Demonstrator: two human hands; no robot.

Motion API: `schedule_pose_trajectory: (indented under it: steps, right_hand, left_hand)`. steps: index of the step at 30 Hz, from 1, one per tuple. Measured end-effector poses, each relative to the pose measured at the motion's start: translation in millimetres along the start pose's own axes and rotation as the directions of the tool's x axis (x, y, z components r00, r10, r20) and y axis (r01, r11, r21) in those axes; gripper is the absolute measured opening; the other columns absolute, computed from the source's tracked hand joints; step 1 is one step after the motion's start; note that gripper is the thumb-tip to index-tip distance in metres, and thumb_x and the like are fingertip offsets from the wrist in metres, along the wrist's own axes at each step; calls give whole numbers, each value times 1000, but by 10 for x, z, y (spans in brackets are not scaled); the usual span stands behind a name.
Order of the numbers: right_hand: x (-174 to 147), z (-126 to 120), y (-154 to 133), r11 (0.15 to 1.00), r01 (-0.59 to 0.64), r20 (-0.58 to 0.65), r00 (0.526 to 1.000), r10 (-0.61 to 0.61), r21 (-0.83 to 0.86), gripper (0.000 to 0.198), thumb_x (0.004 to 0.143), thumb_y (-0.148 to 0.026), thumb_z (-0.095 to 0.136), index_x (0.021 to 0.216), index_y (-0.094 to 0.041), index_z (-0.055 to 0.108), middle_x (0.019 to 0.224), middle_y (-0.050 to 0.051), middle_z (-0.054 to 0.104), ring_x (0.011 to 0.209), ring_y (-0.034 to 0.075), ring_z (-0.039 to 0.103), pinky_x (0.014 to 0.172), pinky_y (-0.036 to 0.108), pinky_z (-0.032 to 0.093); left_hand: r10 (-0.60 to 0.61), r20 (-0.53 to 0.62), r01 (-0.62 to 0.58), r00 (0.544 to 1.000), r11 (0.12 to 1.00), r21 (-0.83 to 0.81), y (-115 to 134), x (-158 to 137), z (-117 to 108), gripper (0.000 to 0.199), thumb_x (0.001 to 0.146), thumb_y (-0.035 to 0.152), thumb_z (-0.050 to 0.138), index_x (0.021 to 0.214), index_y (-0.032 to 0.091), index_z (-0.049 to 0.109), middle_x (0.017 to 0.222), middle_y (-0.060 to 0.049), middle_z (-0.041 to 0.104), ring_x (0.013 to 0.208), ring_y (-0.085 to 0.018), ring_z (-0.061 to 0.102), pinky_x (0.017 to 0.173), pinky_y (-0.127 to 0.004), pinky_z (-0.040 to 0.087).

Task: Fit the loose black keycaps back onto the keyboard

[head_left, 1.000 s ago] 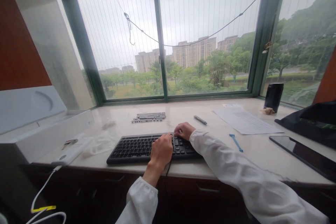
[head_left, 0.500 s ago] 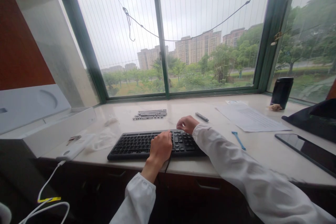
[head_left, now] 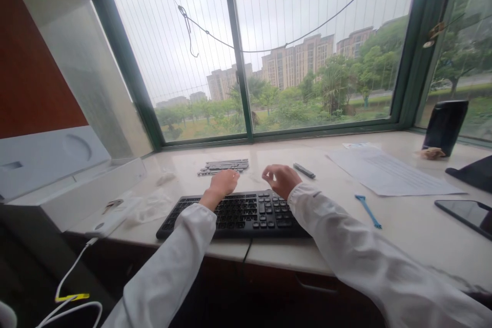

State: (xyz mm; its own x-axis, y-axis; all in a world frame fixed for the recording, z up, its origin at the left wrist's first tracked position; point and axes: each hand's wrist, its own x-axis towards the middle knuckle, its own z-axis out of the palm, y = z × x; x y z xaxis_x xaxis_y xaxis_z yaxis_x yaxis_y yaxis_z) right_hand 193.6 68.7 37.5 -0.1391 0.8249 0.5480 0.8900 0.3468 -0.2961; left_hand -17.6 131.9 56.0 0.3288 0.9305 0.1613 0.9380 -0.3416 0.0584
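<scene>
A black keyboard (head_left: 246, 215) lies along the front of the white counter, its left part showing bare key sockets and its right part still capped. My left hand (head_left: 224, 183) reaches past its back edge, fingers together and tips beside several grey strips of keycaps (head_left: 224, 165). Whatever may be in those fingers is too small to make out. Over the keyboard's back right corner hovers my right hand (head_left: 283, 180), with thumb and forefinger curled into a pinch. Anything between their tips cannot be made out. A short dark strip (head_left: 304, 170) lies just beyond it.
To the right are a blue plastic tool (head_left: 368, 211), paper sheets (head_left: 392, 169), a phone (head_left: 467, 215) and a dark can (head_left: 446, 128). On the left are an open white box (head_left: 103, 184), clear plastic wrapping (head_left: 151, 206) and keys on a white power strip (head_left: 111, 218). A window stands behind.
My left hand has left the keyboard and moved forward to the keycap strips. My right hand has shifted slightly right with its fingers still curled. The view has turned slightly.
</scene>
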Motion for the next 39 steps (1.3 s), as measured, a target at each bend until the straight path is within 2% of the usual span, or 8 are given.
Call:
schedule_pose_trajectory:
  steps: [5, 11, 17, 22, 27, 32, 35, 39]
  right_hand:
    - [-25, 96, -60, 986, 80, 122, 991, -62, -147, 14, 88, -25, 57, 88, -21, 70, 87, 5, 72, 81, 19, 64, 75, 28, 42]
    - [0, 154, -133, 966, 142, 130, 985, -116, -216, 17, 91, -21, 51, 90, -18, 67, 87, 7, 73, 82, 19, 65, 80, 29, 40]
    - [-5, 153, -166, 963, 152, 143, 982, -122, -223, 16, 92, -20, 49, 89, -18, 65, 86, 8, 73, 82, 19, 65, 78, 30, 38]
    - [-17, 140, -189, 961, 162, 136, 982, -134, -222, 16, 92, -21, 50, 88, -18, 65, 86, 7, 73, 81, 20, 65, 78, 30, 38]
    - [-31, 116, -227, 964, 164, 121, 983, -141, -211, 16, 91, -21, 50, 88, -19, 66, 86, 6, 73, 80, 20, 65, 77, 30, 38]
    - [-47, 83, -263, 977, 142, 103, 987, -127, -158, 17, 91, -24, 51, 89, -21, 68, 82, 6, 72, 79, 19, 64, 77, 29, 39]
    - [-68, 56, -284, 991, 104, 111, 989, -94, -89, 16, 89, -28, 55, 91, -22, 70, 75, 4, 70, 73, 18, 62, 72, 28, 39]
    - [-125, 19, -362, 988, 87, 176, 978, -110, 131, 12, 84, -30, 62, 86, -24, 72, 66, -2, 66, 59, 12, 56, 62, 25, 38]
  left_hand:
    - [-16, -11, 16, 1000, 1000, -1, -123, 492, 159, 32, 91, 34, 45, 112, 25, 68, 118, -8, 68, 109, -24, 61, 89, -33, 47]
    - [42, -19, -42, 999, 999, 19, -98, 872, 306, 27, 86, 30, 59, 110, 26, 70, 118, -7, 68, 113, -22, 60, 94, -29, 44]
    - [47, -27, -46, 999, 998, 39, -49, 982, 406, 22, 82, 22, 63, 103, 22, 71, 117, -8, 67, 109, -23, 61, 91, -29, 46]
    - [73, -63, -72, 995, 997, 25, 31, 895, 253, 22, 85, 29, 61, 105, 22, 69, 118, -8, 64, 108, -22, 61, 93, -29, 45]
    - [109, -57, -110, 992, 994, -23, 79, 609, -98, 22, 86, 34, 60, 102, 24, 70, 104, -4, 71, 99, -21, 64, 88, -28, 46]
    - [239, -146, -263, 960, 949, -172, 119, -123, -362, 22, 87, 37, 59, 102, 26, 70, 101, 1, 73, 96, -17, 64, 93, -29, 45]
    - [247, -197, -296, 949, 915, -275, 111, -635, -389, 20, 88, 35, 58, 100, 26, 72, 103, 2, 73, 100, -17, 63, 96, -30, 44]
    - [232, -122, -261, 965, 894, -364, 27, -1120, -277, 18, 85, 32, 63, 100, 29, 73, 102, 4, 73, 95, -15, 65, 91, -26, 46]
